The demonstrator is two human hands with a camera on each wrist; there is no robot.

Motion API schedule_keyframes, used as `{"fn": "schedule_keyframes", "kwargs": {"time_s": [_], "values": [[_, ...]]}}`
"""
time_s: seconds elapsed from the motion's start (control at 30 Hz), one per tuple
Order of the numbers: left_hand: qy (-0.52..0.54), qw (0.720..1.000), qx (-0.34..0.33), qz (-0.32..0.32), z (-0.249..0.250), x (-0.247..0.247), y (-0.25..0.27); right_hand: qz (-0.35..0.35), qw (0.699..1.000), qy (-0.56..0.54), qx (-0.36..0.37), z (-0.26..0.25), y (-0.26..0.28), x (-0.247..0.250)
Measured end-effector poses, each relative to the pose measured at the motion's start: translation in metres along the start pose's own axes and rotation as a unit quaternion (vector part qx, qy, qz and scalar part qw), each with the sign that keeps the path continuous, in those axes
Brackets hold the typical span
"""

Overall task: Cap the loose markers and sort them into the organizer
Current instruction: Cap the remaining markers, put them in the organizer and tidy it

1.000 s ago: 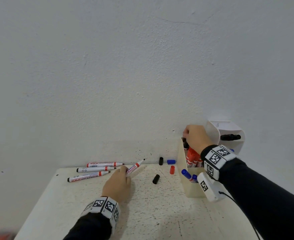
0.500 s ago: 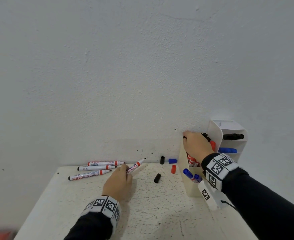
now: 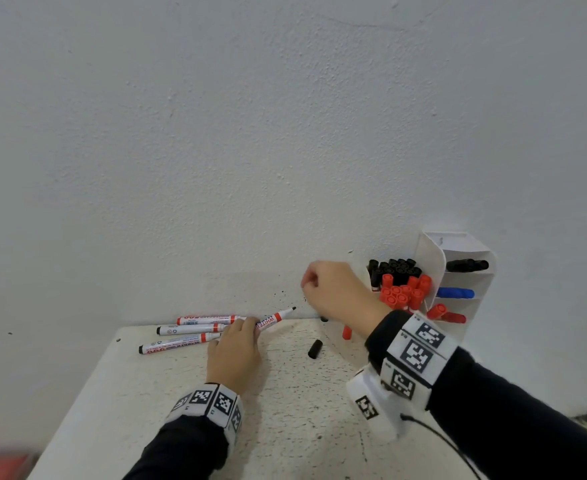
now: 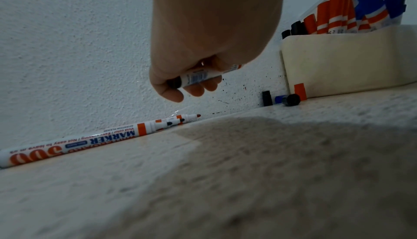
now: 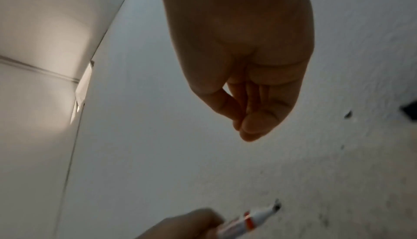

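My left hand (image 3: 242, 329) rests on the white table (image 3: 181, 410) and grips an uncapped whiteboard marker (image 3: 271, 318) with its black tip pointing right; the left wrist view shows my fingers (image 4: 198, 89) curled round its barrel (image 4: 196, 77). My right hand (image 3: 307, 282) hovers just right of that tip, fingers curled, thumb against them, nothing in it (image 5: 246, 125). Three uncapped markers (image 3: 191, 329) lie along the wall. Loose caps lie near the organizer: black (image 3: 314, 348), red (image 3: 346, 332), blue (image 4: 278, 99). The white organizer (image 3: 465, 247) holds several black (image 3: 394, 266) and red (image 3: 403, 294) capped markers.
The organizer's side shelves hold a black (image 3: 467, 265), a blue (image 3: 454, 293) and a red marker (image 3: 446, 315). The table stands against a white wall (image 3: 285, 133) speckled with ink near the table edge. My right forearm hides the organizer's front bin.
My right hand has come out of the organizer and moved left, towards the tip of the held marker. My left hand keeps the marker in the same place.
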State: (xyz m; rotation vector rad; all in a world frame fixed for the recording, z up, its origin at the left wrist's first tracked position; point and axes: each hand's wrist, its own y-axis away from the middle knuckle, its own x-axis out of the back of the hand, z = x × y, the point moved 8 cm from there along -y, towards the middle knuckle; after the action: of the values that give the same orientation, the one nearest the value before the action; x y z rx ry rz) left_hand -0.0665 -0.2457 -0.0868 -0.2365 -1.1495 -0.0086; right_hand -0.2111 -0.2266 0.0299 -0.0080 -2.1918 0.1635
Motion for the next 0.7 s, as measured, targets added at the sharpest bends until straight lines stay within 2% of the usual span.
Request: {"fn": "schedule_keyframes", "kwargs": {"time_s": [0.07, 0.13, 0.23, 0.4, 0.5, 0.63, 0.7], "values": [[-0.006, 1.0, -0.005, 0.004, -0.001, 0.002, 0.0, -0.089, 0.995, -0.002, -0.049, 0.009, 0.008, -0.036], [-0.02, 1.0, -0.009, 0.003, -0.002, 0.002, 0.0, -0.165, 0.981, 0.047, -0.09, 0.027, 0.016, -0.069], [-0.024, 1.0, -0.011, -0.002, -0.004, 0.003, 0.0, -0.19, 0.966, 0.098, -0.146, 0.062, 0.024, -0.101], [-0.008, 0.999, -0.025, -0.02, -0.003, -0.004, -0.001, -0.136, 0.968, 0.146, -0.151, 0.091, 0.019, -0.115], [-0.005, 0.999, -0.029, -0.024, -0.001, -0.007, -0.002, -0.089, 0.977, 0.123, -0.147, 0.091, 0.012, -0.113], [0.007, 0.999, -0.038, -0.027, 0.0, -0.011, -0.003, 0.024, 0.991, -0.052, -0.122, 0.085, 0.007, -0.092], [0.017, 0.998, -0.046, -0.027, 0.0, -0.011, -0.003, 0.108, 0.981, -0.145, -0.076, 0.077, 0.006, -0.075]]}}
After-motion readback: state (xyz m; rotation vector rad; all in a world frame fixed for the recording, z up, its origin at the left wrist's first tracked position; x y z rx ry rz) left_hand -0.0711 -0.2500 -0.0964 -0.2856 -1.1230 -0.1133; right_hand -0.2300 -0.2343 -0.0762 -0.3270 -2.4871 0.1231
